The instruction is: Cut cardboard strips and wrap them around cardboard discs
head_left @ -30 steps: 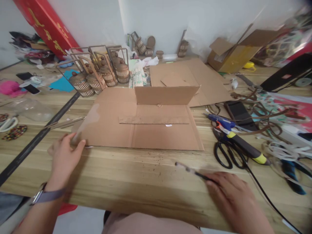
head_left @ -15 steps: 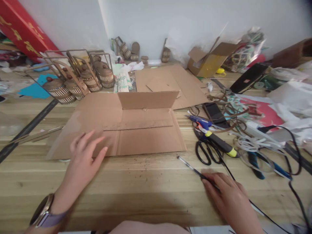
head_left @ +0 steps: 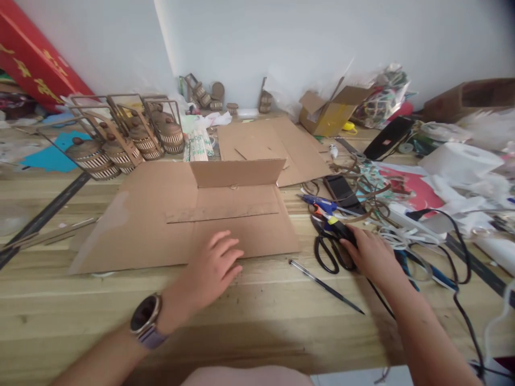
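My right hand [head_left: 370,254] is closed around the black-and-yellow handle of a utility knife [head_left: 340,228], which lies across black-handled scissors [head_left: 326,256]. A blue glue gun [head_left: 319,202] is just behind the knife. The pen [head_left: 325,285] rests on the table to the left of that hand, untouched. My left hand [head_left: 217,265], fingers spread and holding nothing, is at the front edge of an unfolded cardboard sheet [head_left: 148,214]. On the sheet lies a narrow cardboard strip [head_left: 221,214]; a flap [head_left: 237,172] stands up at its back.
Several small lidded woven baskets with handles [head_left: 139,139] stand at the back left. Another flat cardboard piece [head_left: 277,147] and an open carton [head_left: 333,110] are behind. Pliers [head_left: 436,276], cables, a phone [head_left: 344,194] and a paper roll [head_left: 462,163] crowd the right side.
My right hand has let go of the pen, leaving it on the table, and moved up onto the utility knife. My left hand has moved right along the cardboard's front edge.
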### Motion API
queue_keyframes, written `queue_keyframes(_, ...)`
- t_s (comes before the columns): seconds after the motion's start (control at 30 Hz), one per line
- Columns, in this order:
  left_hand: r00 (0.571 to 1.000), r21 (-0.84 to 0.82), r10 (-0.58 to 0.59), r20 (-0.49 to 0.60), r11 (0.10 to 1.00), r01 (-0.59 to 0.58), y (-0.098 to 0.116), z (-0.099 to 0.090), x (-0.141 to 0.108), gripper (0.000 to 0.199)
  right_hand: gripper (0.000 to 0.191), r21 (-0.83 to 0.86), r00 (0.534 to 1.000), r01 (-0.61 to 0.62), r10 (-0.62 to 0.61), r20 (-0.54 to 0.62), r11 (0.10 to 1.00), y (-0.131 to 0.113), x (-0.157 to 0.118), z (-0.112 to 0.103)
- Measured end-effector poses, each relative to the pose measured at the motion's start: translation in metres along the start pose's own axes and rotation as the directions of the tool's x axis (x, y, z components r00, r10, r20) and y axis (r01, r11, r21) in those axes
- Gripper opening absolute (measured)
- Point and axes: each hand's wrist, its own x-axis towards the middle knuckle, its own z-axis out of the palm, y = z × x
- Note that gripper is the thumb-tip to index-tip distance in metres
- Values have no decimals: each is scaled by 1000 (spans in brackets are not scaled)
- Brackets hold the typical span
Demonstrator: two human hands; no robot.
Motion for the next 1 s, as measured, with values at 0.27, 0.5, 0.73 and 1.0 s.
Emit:
queue_keyframes(0.27,892,49,389,229,911,-410,75,62,79,19,34,196,989,-114,130,-71,974,-24,-31,-24)
queue_keyframes(0.5,885,-106,242,397,970,-217,92,75,83,10,36,780,833,-405,544,100,477,-22,-97,-51)
queue_keyframes(0.73,961,-237,-68,266,962,134,72,66,138,20,47,862,814,-449,506,286,235,-21,-132,-40)
queue_keyframes(1.0,982,-91,102,156,992,-89,38,74,166,26,44,841,851,-483,358,384,245,-39,-147,-2)
